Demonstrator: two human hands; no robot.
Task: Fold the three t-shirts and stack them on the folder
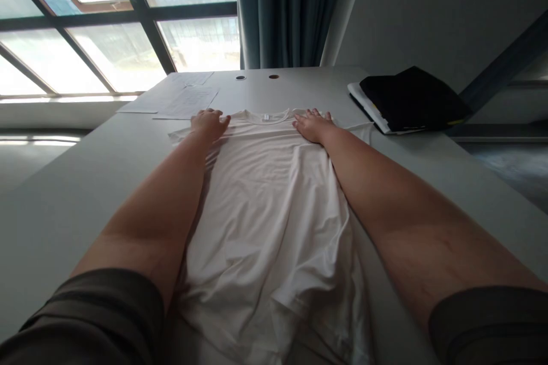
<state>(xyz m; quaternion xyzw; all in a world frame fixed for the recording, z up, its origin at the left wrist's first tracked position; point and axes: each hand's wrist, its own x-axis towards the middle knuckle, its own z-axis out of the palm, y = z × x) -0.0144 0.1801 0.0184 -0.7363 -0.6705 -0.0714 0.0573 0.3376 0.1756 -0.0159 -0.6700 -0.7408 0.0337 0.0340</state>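
Observation:
A white T-shirt [257,199] lies spread on the table, its neckline at the far end and its wrinkled hem towards me. My left hand [209,124] rests on the shirt's left shoulder area, fingers stretched out. On the opposite shoulder my right hand [313,125] lies flat, its fingers spread over the cloth. A small label [266,117] shows inside the collar, between the two hands. Folds run down the shirt's body, and the lower part is bunched and uneven.
The pale table [124,182] extends under the shirt. Paper sheets [186,104] lie at the far left. A black cloth-like item [413,100] sits on a white stack [372,111] at the right. Behind are a blue curtain [286,11] and windows [107,51].

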